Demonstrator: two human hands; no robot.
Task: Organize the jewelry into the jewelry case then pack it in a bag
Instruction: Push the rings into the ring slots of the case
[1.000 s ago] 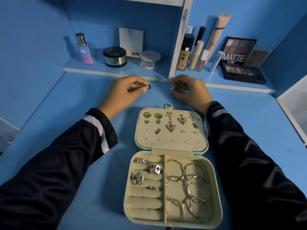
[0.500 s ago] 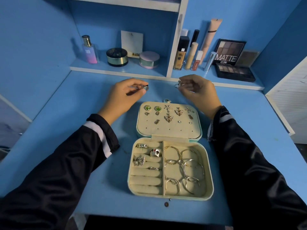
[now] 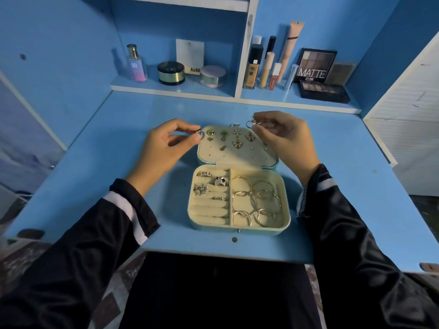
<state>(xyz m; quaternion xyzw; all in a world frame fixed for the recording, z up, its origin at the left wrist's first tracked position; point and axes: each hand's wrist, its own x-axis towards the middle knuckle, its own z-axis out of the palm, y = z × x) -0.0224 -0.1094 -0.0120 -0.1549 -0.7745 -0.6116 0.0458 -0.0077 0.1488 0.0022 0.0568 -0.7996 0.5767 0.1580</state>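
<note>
Dim, even light with a strong blue cast. A soft shadow falls on the desk (image 3: 107,150) left of the jewelry case (image 3: 237,230). Faint sheen on the right sleeve (image 3: 361,245). Wide-angle bowing: shelf (image 3: 171,90) and desk edges curve toward the frame borders. Slightly soft overall; fine jewelry detail unresolved.

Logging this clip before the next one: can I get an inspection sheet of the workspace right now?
Surface: blue desk, small dark spot near front edge.
Job's things: open jewelry case lying flat; earrings on its lid, rings and hoops in its base.
Clutter: perfume bottle, jars, tubes and palettes on the back shelf.
Grippers: left hand pinches a ring; right hand pinches a small silver piece.
Cables: nothing seen.
Surroundings: blue walls, white cabinet at right.
</note>
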